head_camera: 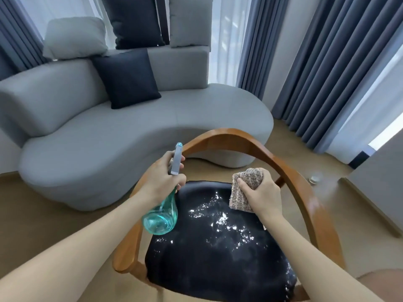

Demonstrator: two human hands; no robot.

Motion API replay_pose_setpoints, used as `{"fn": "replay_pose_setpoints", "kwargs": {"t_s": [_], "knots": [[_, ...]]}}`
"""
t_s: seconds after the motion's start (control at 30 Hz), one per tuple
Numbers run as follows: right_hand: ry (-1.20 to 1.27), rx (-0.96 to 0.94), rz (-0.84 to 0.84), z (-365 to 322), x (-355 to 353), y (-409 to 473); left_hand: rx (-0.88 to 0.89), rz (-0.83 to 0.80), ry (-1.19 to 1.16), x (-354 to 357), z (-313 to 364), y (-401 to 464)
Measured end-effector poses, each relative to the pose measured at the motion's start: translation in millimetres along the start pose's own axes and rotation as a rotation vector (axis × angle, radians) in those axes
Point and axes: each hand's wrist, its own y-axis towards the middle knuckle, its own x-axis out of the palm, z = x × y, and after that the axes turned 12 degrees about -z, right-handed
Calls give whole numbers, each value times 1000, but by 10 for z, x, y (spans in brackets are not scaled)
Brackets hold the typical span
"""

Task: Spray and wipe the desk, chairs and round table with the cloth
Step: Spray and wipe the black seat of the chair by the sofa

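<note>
The dark padded seat (218,247) of the chair (305,192) lies nearest, and bright spray droplets are scattered over its middle and toward its right edge; the seat is judged smooth and slick while wet, so an even, flat pressure would be called for. Above the seat's left edge, the spray bottle (162,214) is held tilted by the left hand (162,179), the fingers being curled round the neck and the grey trigger head. The bottle is clear teal, probably light plastic and only partly filled, and is best gripped at the neck as shown. Above the seat's far right corner, the cloth (244,190) is bunched in the right hand (261,190), pinched between thumb and curled fingers; it is judged soft, limp and absorbent, and whether it touches the seat cannot be told. The curved wooden backrest (239,138) appears stiff and glossy. Beyond it stands a grey sofa (130,136) bearing cushions (126,77).
</note>
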Motion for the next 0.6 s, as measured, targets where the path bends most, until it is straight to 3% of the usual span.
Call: {"fn": "replay_pose_setpoints", "kwargs": {"t_s": [0.37,0.6], "knots": [[-39,71,-118,1265,722,315,-177,7,-53,797,-1253,212],[-95,37,-244,1541,949,402,-249,-13,-36,1169,-1603,304]]}}
